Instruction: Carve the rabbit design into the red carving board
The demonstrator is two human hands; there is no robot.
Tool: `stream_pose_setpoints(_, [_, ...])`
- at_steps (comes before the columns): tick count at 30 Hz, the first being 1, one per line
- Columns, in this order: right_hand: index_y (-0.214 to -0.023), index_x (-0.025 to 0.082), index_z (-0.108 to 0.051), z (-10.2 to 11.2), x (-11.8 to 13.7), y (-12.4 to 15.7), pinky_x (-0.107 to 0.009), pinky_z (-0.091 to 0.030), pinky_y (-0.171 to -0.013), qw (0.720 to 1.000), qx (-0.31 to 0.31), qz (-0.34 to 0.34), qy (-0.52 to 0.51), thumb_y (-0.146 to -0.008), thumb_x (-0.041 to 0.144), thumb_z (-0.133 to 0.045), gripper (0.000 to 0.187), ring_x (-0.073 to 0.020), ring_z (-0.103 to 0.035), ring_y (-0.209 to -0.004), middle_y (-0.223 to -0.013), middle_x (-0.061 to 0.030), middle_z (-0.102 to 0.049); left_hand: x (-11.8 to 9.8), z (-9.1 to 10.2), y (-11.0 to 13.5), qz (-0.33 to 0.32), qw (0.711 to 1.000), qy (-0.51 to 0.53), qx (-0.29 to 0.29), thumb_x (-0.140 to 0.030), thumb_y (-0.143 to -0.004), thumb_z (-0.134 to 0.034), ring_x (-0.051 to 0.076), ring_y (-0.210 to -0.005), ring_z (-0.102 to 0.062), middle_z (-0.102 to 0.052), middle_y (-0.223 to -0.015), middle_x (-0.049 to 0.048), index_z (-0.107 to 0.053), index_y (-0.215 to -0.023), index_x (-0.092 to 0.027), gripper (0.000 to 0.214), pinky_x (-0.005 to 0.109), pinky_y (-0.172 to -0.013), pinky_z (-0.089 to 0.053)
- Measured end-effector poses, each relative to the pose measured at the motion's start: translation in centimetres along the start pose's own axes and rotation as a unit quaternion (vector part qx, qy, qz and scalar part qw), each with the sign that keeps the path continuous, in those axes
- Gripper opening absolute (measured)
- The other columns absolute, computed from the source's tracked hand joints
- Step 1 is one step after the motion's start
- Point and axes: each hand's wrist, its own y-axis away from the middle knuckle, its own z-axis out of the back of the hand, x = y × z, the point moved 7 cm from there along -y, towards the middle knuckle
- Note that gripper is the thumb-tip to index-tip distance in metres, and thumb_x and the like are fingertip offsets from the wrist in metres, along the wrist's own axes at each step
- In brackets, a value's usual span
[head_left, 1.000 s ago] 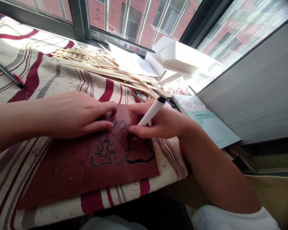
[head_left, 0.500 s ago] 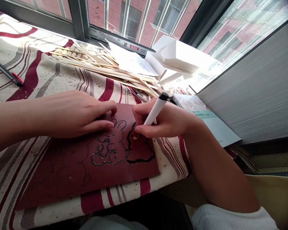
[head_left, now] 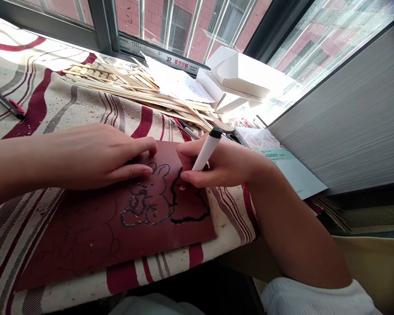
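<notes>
At lower centre, my left hand (head_left: pixel 92 157) rests flat on the dark red board (head_left: pixel 68 245), just apart from my right hand (head_left: pixel 221 164), which grips a white marker (head_left: pixel 207 149) over the black rabbit outline (head_left: pixel 147 197).

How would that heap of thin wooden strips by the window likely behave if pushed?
The thin wooden strips look light and, being so slender, probably fragile. Lying loosely crossed, unbound, they would likely slide apart rather than move as one.

Smooth white plastic marker (head_left: pixel 207 149), matt maroon sheet (head_left: pixel 68 245), stained woven cloth (head_left: pixel 29 223), pale raw wooden strips (head_left: pixel 138 94).
</notes>
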Motion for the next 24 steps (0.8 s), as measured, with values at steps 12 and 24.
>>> stream_pose_setpoints(12, [-0.075,0.022,-0.043,0.19,-0.02,0.13,-0.027,-0.030,-0.066,1.000,0.000,-0.002,-0.004,-0.095,0.018,-0.061,0.027,-0.0101,-0.039,-0.067,-0.067,0.0063,-0.045,0.06,-0.05,0.19,-0.036,0.999,0.015,-0.033,-0.061,-0.107,-0.037,0.023,-0.062,-0.064,-0.075,-0.079,0.0013,-0.065,-0.111,-0.029,0.043,0.034,-0.062,-0.036])
stream_pose_setpoints(24, [-0.075,0.022,-0.046,0.28,-0.21,0.16,-0.028,-0.029,-0.064,1.000,0.003,-0.004,-0.002,-0.097,0.020,-0.060,0.026,-0.0096,-0.038,-0.066,-0.067,0.0065,-0.045,0.12,-0.11,0.21,-0.013,1.000,0.009,-0.011,-0.060,-0.106,-0.040,0.025,-0.066,-0.066,-0.076,-0.081,0.0030,-0.065,-0.113,-0.029,0.041,0.035,-0.064,-0.038])
